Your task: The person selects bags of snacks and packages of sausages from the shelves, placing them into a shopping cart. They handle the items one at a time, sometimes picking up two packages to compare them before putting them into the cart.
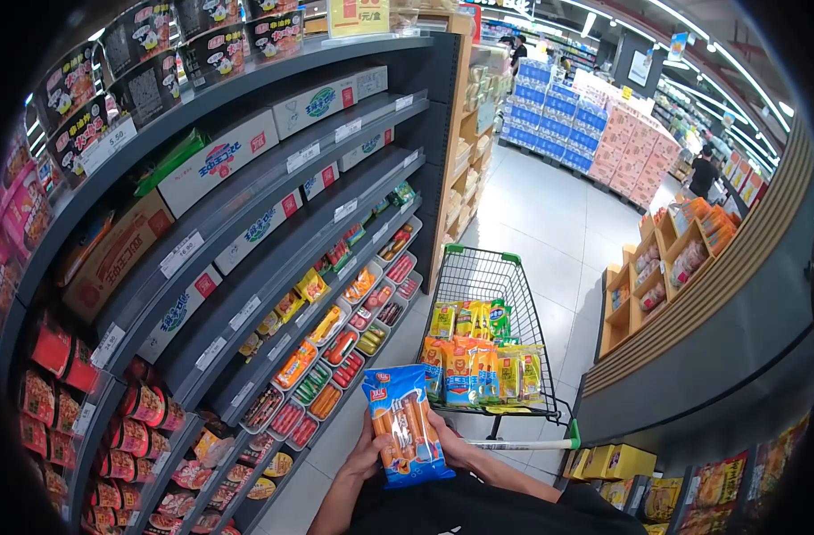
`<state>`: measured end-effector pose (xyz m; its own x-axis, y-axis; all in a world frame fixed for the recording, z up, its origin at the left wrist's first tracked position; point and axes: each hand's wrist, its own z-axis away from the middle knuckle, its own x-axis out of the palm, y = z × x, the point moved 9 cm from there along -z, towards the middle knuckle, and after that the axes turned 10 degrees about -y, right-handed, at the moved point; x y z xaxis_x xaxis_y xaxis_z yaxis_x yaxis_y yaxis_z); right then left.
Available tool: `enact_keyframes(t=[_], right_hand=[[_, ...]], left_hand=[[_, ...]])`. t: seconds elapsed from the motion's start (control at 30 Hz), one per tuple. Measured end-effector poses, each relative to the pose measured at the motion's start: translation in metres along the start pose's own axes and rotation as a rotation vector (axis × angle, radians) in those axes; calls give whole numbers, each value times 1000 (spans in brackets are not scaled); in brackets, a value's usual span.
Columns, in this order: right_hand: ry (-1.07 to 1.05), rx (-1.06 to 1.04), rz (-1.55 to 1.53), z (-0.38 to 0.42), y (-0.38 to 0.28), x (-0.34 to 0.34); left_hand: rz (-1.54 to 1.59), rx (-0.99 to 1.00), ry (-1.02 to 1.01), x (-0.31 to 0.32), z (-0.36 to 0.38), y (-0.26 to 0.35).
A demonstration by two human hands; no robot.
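Observation:
In front of my body I hold a blue pack of sausages (409, 428), upright, with the sausages showing through its clear window. My left hand (366, 453) is closed around the pack's left edge. On the other side, my right hand (451, 442) grips the right edge, its fingers partly hidden behind the pack. Just beyond is a wire shopping cart (480, 276) with green corners. Inside it stand orange-and-blue packs (465, 367), yellow packs (519, 373) and some green ones (499, 318). The cart's handle (523, 444) lies right of my right hand.
Dark shelves (246, 223) on my left carry cartons (219, 159), noodle tubs (146, 406) and trays of sausages (340, 346). A curved counter (692, 343) with wooden bins (643, 276) runs along the right. Stacked blue boxes (554, 116) and a person (703, 171) are farther off.

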<state>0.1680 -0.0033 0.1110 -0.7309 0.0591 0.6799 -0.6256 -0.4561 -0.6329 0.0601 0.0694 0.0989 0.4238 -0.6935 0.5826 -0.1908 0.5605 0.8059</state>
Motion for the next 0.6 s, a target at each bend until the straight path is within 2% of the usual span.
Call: enact_keyframes(t=[0.03,0.13,0.23,0.33,0.53,0.6], right_hand=[[-5,4,8,2,-2,0],[-40,-172,185,11,-21,9],[-59,-189,168,14,-13,3],[-7,-13,51,9,-2,-8],[-92,-311,447,15,-44,5],[-63,-195,380,11,-37,-4]], left_hand=[[-5,22,-14,4,-2,3],[-48,121,-57,19,2,19],[-59,111,-60,22,0,19],[-40,60,-1,4,-12,-1],[56,114,-16,8,-11,1],[54,129,12,2,-11,-5]])
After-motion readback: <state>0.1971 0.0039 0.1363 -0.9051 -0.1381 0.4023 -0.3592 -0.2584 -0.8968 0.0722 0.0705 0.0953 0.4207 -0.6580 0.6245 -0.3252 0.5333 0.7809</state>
